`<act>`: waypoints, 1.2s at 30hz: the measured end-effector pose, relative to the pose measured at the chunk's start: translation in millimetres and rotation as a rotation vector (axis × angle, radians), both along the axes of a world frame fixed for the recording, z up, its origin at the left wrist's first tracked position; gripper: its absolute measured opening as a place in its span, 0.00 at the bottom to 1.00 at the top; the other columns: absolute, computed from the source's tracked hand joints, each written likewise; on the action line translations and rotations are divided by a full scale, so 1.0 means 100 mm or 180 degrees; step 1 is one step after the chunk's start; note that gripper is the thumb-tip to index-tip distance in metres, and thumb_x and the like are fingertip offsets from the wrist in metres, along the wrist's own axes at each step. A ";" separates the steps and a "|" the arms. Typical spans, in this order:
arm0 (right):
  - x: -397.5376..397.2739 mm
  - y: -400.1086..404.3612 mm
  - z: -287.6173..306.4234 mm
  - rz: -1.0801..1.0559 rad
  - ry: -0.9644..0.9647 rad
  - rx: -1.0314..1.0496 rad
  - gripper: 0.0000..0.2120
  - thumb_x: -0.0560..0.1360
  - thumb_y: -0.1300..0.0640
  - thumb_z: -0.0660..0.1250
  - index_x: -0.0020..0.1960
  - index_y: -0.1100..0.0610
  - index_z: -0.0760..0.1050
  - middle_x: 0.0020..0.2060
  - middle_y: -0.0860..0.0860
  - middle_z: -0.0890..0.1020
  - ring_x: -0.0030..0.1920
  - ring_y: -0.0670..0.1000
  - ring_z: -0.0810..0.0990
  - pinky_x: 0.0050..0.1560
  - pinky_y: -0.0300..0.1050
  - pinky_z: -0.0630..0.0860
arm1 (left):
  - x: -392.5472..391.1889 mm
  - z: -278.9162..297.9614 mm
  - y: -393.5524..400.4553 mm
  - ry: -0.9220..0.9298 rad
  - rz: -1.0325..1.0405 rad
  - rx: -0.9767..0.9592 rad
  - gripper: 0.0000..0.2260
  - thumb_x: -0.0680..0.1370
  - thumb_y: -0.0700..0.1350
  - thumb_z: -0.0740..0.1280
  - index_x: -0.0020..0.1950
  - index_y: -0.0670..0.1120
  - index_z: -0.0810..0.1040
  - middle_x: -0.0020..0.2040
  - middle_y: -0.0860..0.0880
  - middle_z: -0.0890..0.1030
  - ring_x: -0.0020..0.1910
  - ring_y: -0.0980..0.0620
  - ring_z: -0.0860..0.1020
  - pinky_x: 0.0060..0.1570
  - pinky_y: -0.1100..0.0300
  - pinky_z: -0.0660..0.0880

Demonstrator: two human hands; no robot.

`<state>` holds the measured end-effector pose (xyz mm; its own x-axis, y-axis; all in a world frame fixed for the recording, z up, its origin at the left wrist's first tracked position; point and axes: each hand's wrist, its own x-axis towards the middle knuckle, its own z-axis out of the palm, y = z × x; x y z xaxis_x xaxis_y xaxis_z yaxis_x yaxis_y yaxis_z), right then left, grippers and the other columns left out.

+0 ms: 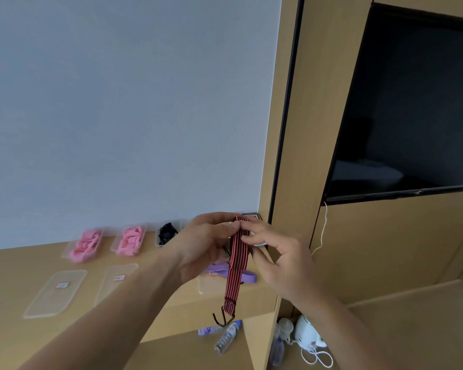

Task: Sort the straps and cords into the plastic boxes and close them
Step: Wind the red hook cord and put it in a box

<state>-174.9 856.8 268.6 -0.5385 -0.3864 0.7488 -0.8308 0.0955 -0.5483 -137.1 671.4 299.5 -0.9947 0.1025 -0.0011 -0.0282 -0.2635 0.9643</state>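
A folded red-and-black striped bungee cord (235,265) hangs above the wooden desk (16,265), its dark metal hooks (223,317) dangling at the bottom. My left hand (206,244) pinches its top fold. My right hand (273,252) pinches the same fold from the right. Along the wall stand two clear plastic boxes of pink straps (84,245) (130,240) and one box of black cord (167,233). A purple strap (225,271) lies on a lid behind the cord. Two clear lids (55,293) (116,281) lie flat on the desk.
A dark TV screen (412,108) is set in the wooden wall unit at right. Below the desk edge lie a plastic bottle (227,336), a white appliance with a cord (309,337) and another bottle (277,351). A blue-grey wall rises behind the desk.
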 end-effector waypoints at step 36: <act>-0.14 -0.12 0.13 0.0726 -0.2211 -0.0487 0.22 0.65 0.60 0.78 0.58 0.51 0.79 0.48 0.54 0.86 0.49 0.55 0.86 0.51 0.55 0.82 | 0.11 -0.20 -0.03 -0.0657 0.0241 -0.0474 0.27 0.78 0.67 0.62 0.55 0.45 0.86 0.56 0.39 0.85 0.53 0.37 0.85 0.54 0.43 0.82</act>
